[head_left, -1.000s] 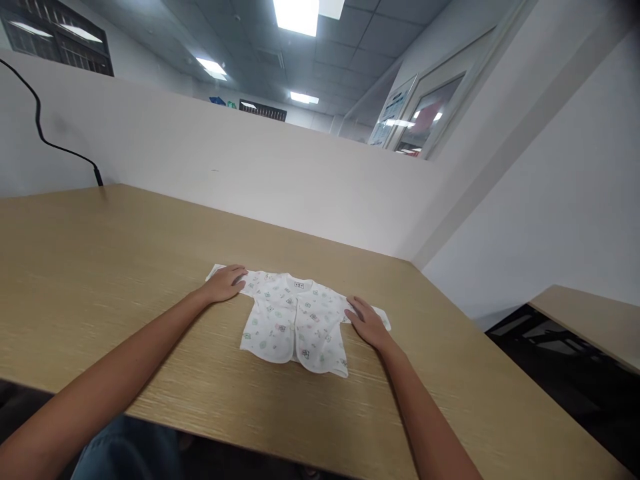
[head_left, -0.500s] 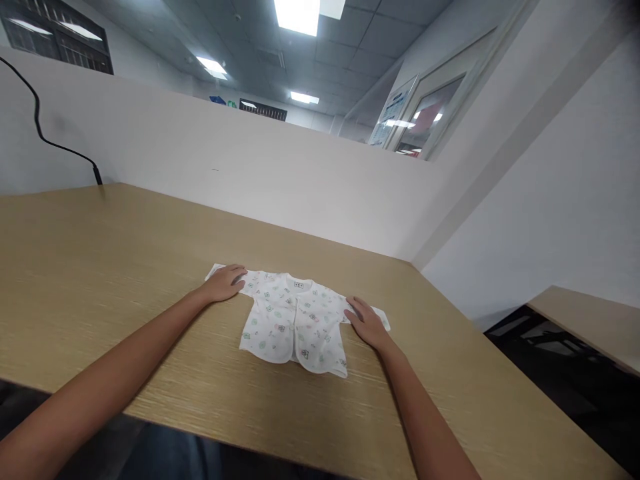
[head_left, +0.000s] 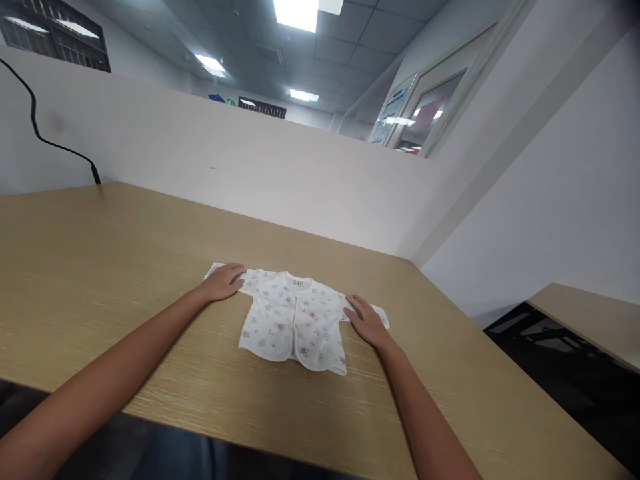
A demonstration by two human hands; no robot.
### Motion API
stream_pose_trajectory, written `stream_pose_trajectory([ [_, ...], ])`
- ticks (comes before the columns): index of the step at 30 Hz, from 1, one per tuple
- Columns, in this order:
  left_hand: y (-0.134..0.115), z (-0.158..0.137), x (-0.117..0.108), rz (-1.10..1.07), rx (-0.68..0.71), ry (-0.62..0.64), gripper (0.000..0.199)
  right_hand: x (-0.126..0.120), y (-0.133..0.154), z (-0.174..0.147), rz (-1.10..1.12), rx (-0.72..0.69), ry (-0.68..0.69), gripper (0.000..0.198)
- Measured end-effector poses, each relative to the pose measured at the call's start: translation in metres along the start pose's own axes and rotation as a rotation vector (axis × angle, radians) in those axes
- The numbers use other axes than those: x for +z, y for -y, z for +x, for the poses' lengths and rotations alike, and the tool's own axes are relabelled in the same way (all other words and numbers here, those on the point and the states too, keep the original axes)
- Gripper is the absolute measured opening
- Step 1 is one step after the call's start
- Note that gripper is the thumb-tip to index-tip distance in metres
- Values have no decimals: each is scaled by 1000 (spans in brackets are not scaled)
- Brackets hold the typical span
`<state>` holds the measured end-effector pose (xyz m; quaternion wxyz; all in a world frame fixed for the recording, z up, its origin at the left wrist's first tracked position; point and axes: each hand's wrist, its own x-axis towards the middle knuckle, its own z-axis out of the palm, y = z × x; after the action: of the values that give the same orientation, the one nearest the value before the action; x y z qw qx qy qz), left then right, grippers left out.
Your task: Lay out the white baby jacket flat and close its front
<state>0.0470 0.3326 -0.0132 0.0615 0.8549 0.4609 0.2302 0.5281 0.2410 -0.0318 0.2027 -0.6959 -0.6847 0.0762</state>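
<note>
The left hand (head_left: 223,283) lies palm down with its fingers spread lightly on one sleeve of a small white baby shirt (head_left: 295,322), pressing it flat against the wooden table (head_left: 100,267). The right hand (head_left: 367,321) rests the same way on the opposite sleeve, fingers extended and slightly apart, gripping nothing. Between the two hands the shirt lies spread out, front side up, printed with small green and pink figures, its sleeves stretched sideways and its hem toward the table's near edge. The garment sits about midway between the near and far edges, nearer the table's right end. A white partition (head_left: 225,167) runs along the far edge, and a black cable (head_left: 45,140) hangs over it at the far left corner.
</note>
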Motion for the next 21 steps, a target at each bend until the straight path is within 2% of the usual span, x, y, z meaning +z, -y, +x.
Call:
stream_pose_trajectory([
  [21,3,0,3,4,2,7,53,-4,7,-3,-20,12,17,60],
])
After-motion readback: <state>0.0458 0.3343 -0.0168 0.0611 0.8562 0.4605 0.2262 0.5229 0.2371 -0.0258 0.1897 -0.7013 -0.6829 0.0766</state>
